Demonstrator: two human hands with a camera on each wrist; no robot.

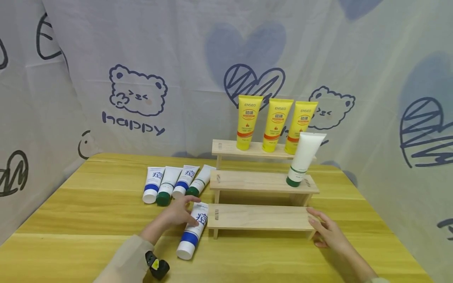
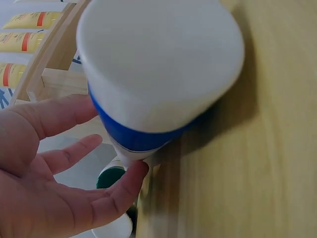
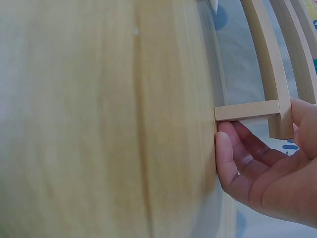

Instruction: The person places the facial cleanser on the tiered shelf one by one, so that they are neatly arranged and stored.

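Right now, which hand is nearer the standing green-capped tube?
Right. The right hand holds the bottom shelf, below that tube; the left hand is farther away, left of the shelf.

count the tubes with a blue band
3. Left of the wooden stand lie the leftmost tube and the third tube from the left; nearer the camera is the front tube, touched by the left hand. None seems hidden.

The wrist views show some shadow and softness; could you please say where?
Left wrist: the white-capped tube throws a soft-edged shadow across the table; right wrist: the table's grain looks blurred, while the right hand looks crisper.
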